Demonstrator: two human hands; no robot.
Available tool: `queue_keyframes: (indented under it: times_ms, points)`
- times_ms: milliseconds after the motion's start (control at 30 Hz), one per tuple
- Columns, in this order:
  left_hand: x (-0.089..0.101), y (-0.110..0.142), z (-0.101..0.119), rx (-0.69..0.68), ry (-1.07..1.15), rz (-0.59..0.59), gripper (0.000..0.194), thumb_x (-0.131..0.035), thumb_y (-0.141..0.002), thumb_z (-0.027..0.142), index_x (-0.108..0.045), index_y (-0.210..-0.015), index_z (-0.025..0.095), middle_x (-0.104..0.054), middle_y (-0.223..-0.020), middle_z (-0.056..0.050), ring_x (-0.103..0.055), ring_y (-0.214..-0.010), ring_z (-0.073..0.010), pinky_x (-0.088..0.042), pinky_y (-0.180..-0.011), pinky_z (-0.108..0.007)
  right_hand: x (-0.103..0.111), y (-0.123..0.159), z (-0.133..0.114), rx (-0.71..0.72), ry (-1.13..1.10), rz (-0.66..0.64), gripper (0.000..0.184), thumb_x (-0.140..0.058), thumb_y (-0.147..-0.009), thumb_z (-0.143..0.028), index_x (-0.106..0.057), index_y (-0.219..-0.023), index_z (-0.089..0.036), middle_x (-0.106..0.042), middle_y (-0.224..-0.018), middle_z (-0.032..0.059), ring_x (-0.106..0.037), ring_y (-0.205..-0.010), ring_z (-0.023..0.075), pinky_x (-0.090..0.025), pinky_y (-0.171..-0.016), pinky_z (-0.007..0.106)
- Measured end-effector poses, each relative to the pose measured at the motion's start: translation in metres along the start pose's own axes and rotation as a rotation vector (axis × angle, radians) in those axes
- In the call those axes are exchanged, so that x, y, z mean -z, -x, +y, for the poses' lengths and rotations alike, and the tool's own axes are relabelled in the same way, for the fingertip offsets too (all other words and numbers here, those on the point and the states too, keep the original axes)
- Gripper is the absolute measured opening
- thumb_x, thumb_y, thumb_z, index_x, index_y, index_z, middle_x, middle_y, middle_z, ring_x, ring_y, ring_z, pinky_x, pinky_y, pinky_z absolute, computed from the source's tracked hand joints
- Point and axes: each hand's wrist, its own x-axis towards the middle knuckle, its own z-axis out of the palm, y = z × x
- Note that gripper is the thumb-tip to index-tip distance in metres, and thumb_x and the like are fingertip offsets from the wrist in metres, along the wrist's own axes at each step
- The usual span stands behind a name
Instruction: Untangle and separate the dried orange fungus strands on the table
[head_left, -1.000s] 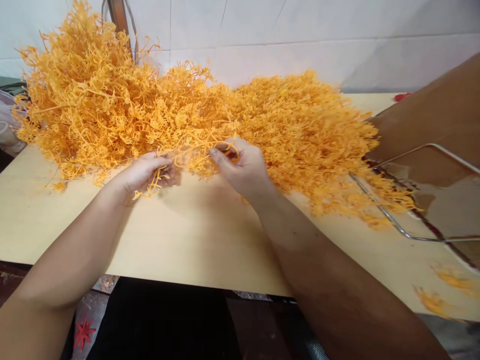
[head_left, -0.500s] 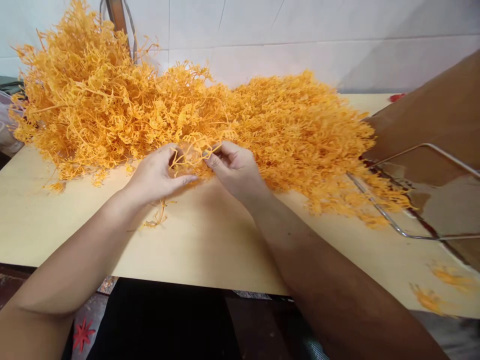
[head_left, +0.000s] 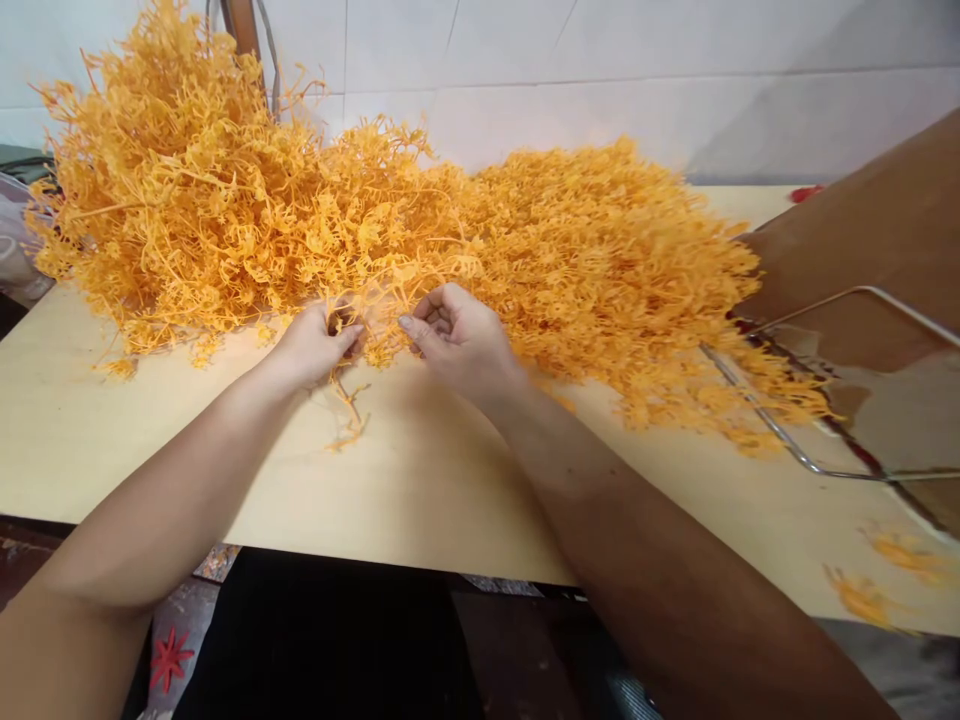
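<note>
A big tangled heap of orange plastic sprigs (head_left: 525, 240) covers the back of the pale wooden table (head_left: 420, 500). At the heap's near edge my left hand (head_left: 315, 345) is closed in a pinch on an orange sprig (head_left: 349, 405) that dangles down onto the table. Close beside it, my right hand (head_left: 457, 340) has its fingers curled around orange strands pulled from the heap. The two hands nearly touch.
A metal wire frame (head_left: 810, 465) lies at the right, with a brown cardboard panel (head_left: 885, 230) behind it. A few loose orange bits (head_left: 862, 595) rest near the table's right front edge. A white tiled wall (head_left: 600, 80) stands behind the heap.
My hands came together at the heap's edge. The left hand shifted from lower left up toward the right hand, and a sprig now hangs below it.
</note>
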Motion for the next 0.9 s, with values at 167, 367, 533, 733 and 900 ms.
queue_keyframes:
  times_ms: [167,367,533,733,900]
  points:
    - [-0.001,0.004,0.014,0.074,0.277,0.028,0.019,-0.045,-0.078,0.004,-0.043,-0.062,0.013,-0.043,-0.048,0.005,-0.041,-0.044,-0.0030,-0.035,-0.048,-0.017,-0.002,0.006,-0.007,0.077,0.280,-0.201,0.020,-0.064,-0.069,-0.029,-0.050,-0.077,-0.017,-0.052,-0.078,0.0029,-0.048,-0.065,0.0121,-0.039,-0.059,0.027]
    - [-0.002,0.006,0.015,0.221,0.502,0.030,0.011,-0.048,-0.078,0.009,-0.043,-0.072,0.016,-0.041,-0.046,0.008,-0.038,-0.037,-0.0037,-0.035,-0.040,-0.016,-0.017,0.011,-0.006,0.200,0.502,-0.209,0.008,-0.056,-0.076,-0.023,-0.056,-0.080,-0.016,-0.051,-0.082,0.0063,-0.048,-0.073,0.0155,-0.038,-0.065,0.028]
    - [0.003,0.004,0.013,0.218,0.562,0.062,0.011,-0.051,-0.077,0.011,-0.042,-0.073,0.016,-0.041,-0.045,0.008,-0.033,-0.036,-0.0019,-0.025,-0.038,-0.013,-0.010,0.005,-0.006,0.241,0.301,-0.098,0.012,-0.050,-0.077,-0.015,-0.052,-0.066,-0.017,-0.046,-0.066,0.0010,-0.042,-0.061,0.0112,-0.034,-0.058,0.026]
    - [0.006,-0.001,0.004,0.150,0.430,0.118,0.012,-0.057,-0.074,0.014,-0.047,-0.067,0.014,-0.044,-0.048,0.006,-0.035,-0.041,-0.0015,-0.025,-0.043,-0.015,0.029,-0.005,-0.017,0.017,-0.436,0.088,0.011,-0.057,-0.068,-0.022,-0.048,-0.062,-0.019,-0.042,-0.055,-0.0040,-0.037,-0.048,0.0068,-0.029,-0.046,0.023]
    - [0.005,-0.001,0.001,0.126,0.270,-0.005,0.014,-0.062,-0.071,0.024,-0.055,-0.073,0.012,-0.053,-0.060,0.002,-0.041,-0.048,-0.0034,-0.032,-0.051,-0.019,0.051,-0.011,-0.013,-0.128,-0.844,0.212,0.018,-0.055,-0.064,-0.022,-0.039,-0.057,-0.021,-0.029,-0.048,-0.0065,-0.029,-0.039,0.0060,-0.025,-0.041,0.022]
